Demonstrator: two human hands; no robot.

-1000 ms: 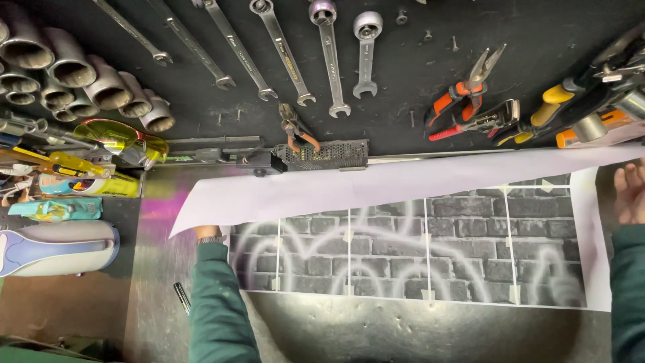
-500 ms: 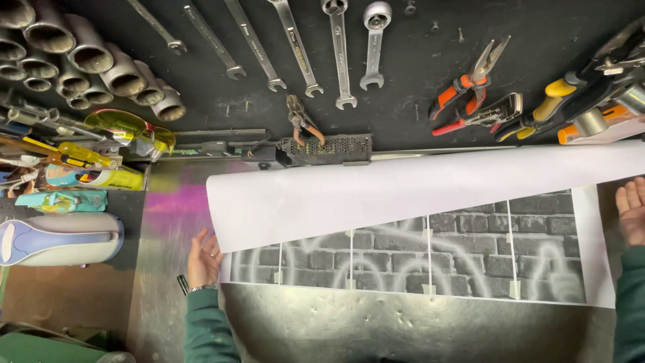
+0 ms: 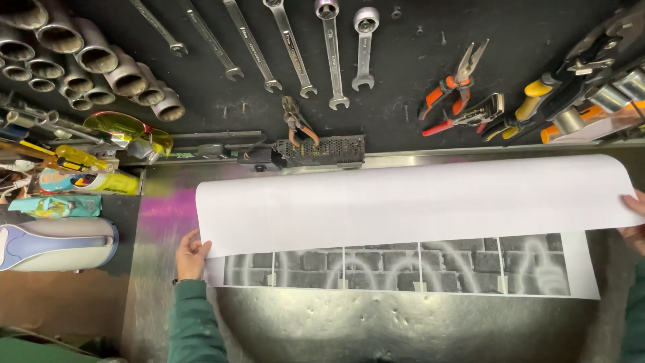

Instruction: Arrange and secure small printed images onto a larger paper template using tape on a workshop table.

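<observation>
Head view. Reaching in from the lower left in a green sleeve [image 3: 191, 323], forearm running up toward the bench. Left hand [image 3: 191, 254] resting at the sheet's left edge, fingers loosely curled and pinching the corner of the folded-over flap. Right hand [image 3: 633, 216] entering at the far right edge, only partly in frame, fingers gripping the curled right end of the same flap.

Sheet [image 3: 410, 205] lying flat across the metal bench [image 3: 376, 329], stretched between both hands, its white back turned over toward the person and covering most of the width. Printed strip [image 3: 403, 270] of grey brick with pale scrawls showing just below the flap, between the hands.

Hanging on the dark wall behind: wrenches [image 3: 329, 54] in a row, pliers [image 3: 457, 84] with orange grips to the right, sockets [image 3: 80, 67] at upper left. Sitting just beyond the sheet's far edge: a perforated black box [image 3: 322, 149]. Yellow glasses [image 3: 127, 129] lying left of it.
</observation>
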